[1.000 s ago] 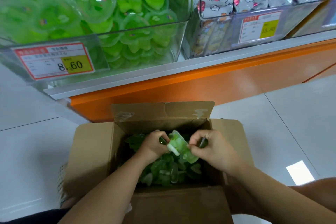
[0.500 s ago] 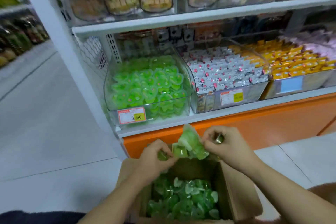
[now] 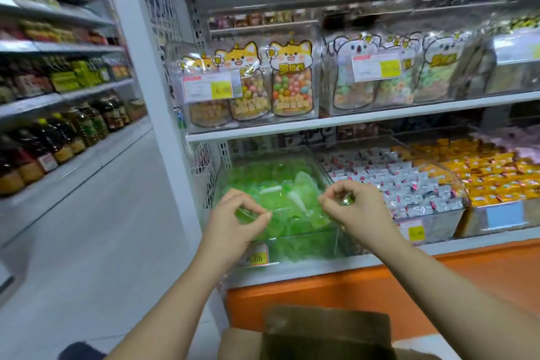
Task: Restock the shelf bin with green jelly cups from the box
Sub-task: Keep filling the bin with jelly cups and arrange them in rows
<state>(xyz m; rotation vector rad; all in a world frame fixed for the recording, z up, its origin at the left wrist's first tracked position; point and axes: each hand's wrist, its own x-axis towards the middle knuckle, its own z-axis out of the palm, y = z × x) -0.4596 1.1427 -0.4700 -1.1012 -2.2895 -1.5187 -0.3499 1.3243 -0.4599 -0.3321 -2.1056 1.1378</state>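
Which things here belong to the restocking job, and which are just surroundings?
Job: green plastic jelly cups, pinched by left hand and right hand; clear plastic shelf bin; brown cardboard box.
Surroundings: fox-printed candy pouches; silver wrapped sweets; orange wrapped sweets; dark bottles across the aisle.

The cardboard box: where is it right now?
In the head view the cardboard box sits at the bottom centre, before the orange shelf base and below the clear bin of green jelly cups.
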